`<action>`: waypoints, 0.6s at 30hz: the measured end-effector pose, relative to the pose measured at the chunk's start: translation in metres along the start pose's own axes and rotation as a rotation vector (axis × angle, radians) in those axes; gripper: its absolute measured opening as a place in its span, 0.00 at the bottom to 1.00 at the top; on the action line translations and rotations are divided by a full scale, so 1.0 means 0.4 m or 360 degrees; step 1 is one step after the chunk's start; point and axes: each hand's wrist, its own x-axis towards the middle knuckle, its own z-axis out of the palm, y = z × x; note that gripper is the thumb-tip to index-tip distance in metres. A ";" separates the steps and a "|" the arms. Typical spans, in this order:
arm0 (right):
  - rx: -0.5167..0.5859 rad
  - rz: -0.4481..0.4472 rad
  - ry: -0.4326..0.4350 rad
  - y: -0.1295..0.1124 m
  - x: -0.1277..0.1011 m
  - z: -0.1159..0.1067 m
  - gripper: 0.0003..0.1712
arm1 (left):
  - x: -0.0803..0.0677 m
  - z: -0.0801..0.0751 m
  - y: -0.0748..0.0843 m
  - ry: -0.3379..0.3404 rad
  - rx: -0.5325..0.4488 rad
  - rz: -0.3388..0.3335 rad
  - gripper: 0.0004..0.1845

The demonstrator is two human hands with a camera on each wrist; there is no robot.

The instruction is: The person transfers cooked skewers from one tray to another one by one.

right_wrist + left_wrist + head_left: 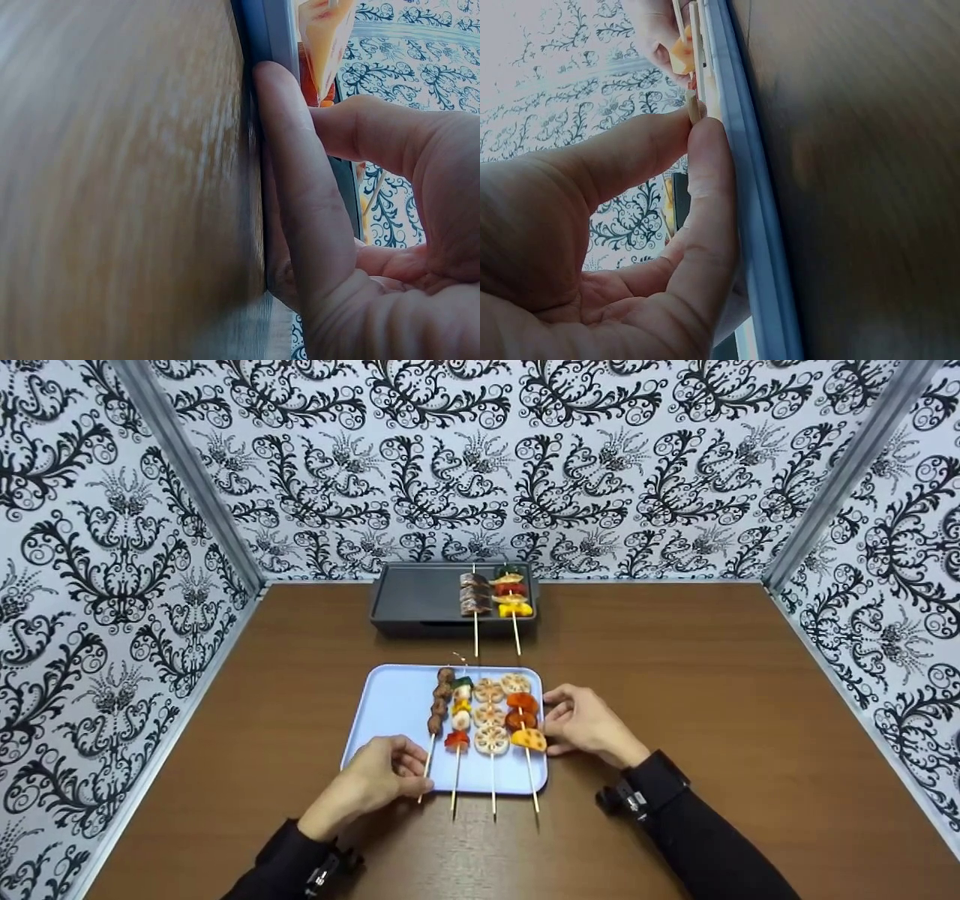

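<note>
On the table lies a pale blue tray [401, 697] with several food skewers side by side, their sticks overhanging its near edge. My left hand [379, 772] pinches the stick of the leftmost one, a meatball skewer [441, 701], between thumb and forefinger; the left wrist view shows the stick's end [694, 109] at the fingertips. Beside it lie a mixed vegetable skewer [460, 720], a lotus root skewer [491, 739] and a skewer with red and yellow pieces [523, 721]. At the tray's right edge, my right hand [589, 724] holds the rim [279, 34] with thumb and forefinger.
Behind the tray, against the patterned back wall [465, 472], stands a dark grill plate [420, 592]. Two skewers lie on its right part, one with brown slices [474, 594], one with colourful vegetables [512, 591]; their sticks stick out toward me. Patterned panels flank the brown table [675, 660].
</note>
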 end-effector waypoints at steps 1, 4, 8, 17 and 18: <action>0.0003 0.0003 0.0000 0.000 0.000 0.000 0.32 | 0.001 0.001 0.000 -0.0004 0.0007 0.0003 0.20; 0.0014 0.0010 -0.0001 -0.001 0.000 0.001 0.32 | 0.003 0.003 -0.003 -0.0006 0.0025 0.0013 0.20; 0.0037 0.0000 -0.0008 -0.001 0.000 0.001 0.32 | 0.006 0.003 -0.006 0.0009 0.0120 0.0053 0.20; 0.0045 -0.0034 -0.0020 0.001 0.000 0.001 0.32 | 0.005 -0.013 0.002 0.0031 0.0220 0.0074 0.19; 0.0046 -0.0033 -0.0020 0.001 -0.001 0.002 0.32 | 0.006 -0.015 0.005 0.0037 0.0232 0.0073 0.18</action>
